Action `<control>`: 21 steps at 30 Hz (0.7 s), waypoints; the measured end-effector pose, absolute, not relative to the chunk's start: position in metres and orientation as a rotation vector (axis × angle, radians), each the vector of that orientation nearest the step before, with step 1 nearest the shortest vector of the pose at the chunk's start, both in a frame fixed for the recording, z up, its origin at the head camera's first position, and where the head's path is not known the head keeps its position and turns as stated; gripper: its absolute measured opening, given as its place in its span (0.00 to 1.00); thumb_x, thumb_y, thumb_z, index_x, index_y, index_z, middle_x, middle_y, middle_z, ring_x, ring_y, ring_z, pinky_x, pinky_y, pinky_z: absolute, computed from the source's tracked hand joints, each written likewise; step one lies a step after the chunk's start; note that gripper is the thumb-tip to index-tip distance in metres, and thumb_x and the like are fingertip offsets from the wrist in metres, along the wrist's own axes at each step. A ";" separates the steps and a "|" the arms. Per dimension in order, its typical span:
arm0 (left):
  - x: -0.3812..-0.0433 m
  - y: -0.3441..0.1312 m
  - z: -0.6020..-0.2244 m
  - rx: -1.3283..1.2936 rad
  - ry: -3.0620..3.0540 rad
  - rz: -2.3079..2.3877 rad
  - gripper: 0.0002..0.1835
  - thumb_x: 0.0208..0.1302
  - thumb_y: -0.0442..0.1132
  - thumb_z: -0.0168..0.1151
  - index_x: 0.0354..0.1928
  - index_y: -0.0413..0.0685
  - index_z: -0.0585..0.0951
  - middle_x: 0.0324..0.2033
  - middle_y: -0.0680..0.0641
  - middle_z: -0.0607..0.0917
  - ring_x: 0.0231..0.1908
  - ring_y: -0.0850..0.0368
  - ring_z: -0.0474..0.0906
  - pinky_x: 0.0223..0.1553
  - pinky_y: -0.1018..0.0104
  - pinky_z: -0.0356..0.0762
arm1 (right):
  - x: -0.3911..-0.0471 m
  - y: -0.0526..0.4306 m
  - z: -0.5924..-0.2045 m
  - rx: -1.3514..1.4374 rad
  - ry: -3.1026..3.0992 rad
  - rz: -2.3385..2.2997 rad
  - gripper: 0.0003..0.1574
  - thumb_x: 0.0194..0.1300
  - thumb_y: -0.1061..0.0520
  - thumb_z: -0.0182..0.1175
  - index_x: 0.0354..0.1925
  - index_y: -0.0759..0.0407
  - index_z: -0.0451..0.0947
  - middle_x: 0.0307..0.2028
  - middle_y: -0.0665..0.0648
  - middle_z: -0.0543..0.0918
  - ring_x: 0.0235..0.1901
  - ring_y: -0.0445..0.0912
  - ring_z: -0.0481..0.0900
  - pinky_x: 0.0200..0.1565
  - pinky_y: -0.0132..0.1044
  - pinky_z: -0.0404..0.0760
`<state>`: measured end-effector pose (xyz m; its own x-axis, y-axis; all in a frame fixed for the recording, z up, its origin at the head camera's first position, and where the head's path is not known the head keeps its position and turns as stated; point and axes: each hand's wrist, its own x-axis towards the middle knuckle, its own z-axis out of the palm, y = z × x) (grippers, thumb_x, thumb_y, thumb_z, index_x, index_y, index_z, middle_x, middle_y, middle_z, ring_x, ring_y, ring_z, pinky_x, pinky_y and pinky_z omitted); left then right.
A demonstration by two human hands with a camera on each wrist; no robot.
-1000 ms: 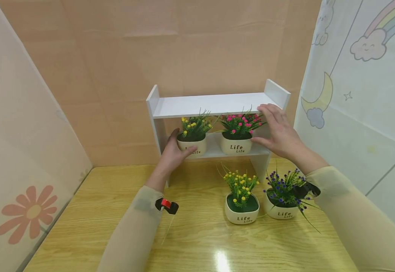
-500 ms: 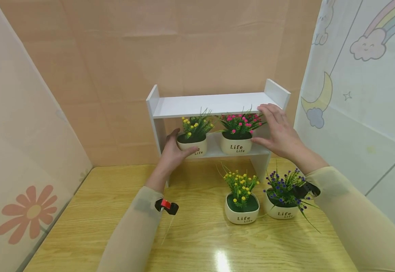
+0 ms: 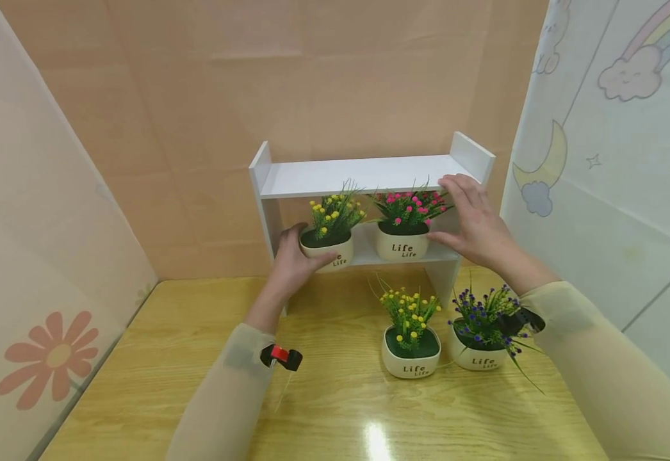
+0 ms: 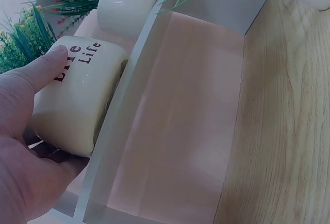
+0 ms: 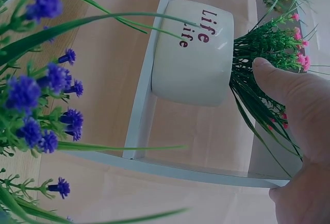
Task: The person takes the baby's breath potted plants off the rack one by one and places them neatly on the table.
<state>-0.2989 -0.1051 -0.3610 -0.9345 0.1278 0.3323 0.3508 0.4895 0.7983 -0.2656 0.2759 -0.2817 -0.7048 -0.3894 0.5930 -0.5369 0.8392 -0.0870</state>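
Note:
My left hand (image 3: 296, 259) grips a white oval flowerpot (image 3: 342, 251) with yellow artificial flowers, thumb across its front. This pot stands at the left of the middle shelf, its base near the board's front edge in the left wrist view. To its right, on the same board, is a matching "Life" pot (image 3: 402, 246) with pink flowers. My right hand (image 3: 479, 224) touches the front edge of the white shelf unit's top board (image 3: 358, 174) with extended fingers. Its thumb (image 5: 278, 82) points toward the pink flowers; whether it touches them I cannot tell.
On the wood-grain table (image 3: 323, 410) stand another yellow-flowered pot (image 3: 411, 358) and a purple-flowered pot (image 3: 479, 355), below my right forearm. A tan backdrop (image 3: 196, 128) rises behind the shelf. Printed panels flank the table, with the right one (image 3: 612, 192) close to the shelf.
The left yellow-flowered pot has shifted slightly forward and to the right in my left hand. My right hand keeps its place on the top board.

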 end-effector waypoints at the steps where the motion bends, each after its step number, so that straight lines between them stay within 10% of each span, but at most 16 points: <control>1: -0.298 -0.105 -0.361 -0.416 -2.494 -1.430 0.57 0.59 0.53 0.87 0.82 0.38 0.65 0.76 0.36 0.68 0.73 0.40 0.67 0.74 0.42 0.69 | -0.266 0.276 -0.282 0.679 -2.438 0.340 0.69 0.60 0.57 0.85 0.84 0.64 0.53 0.82 0.71 0.56 0.82 0.68 0.50 0.83 0.62 0.49; 21: -0.258 -0.117 -0.374 -0.429 -2.398 -1.554 0.55 0.57 0.52 0.88 0.80 0.47 0.66 0.71 0.41 0.68 0.67 0.43 0.71 0.69 0.41 0.72 | -0.278 0.281 -0.285 0.698 -2.447 0.348 0.69 0.60 0.57 0.85 0.85 0.63 0.53 0.82 0.71 0.55 0.83 0.67 0.49 0.82 0.63 0.50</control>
<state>-0.2581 -0.1170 -0.3743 -0.9251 0.1088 0.3639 0.3766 0.3873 0.8415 -0.2778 0.2808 -0.2849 -0.7042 -0.4032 0.5843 -0.5501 0.8302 -0.0900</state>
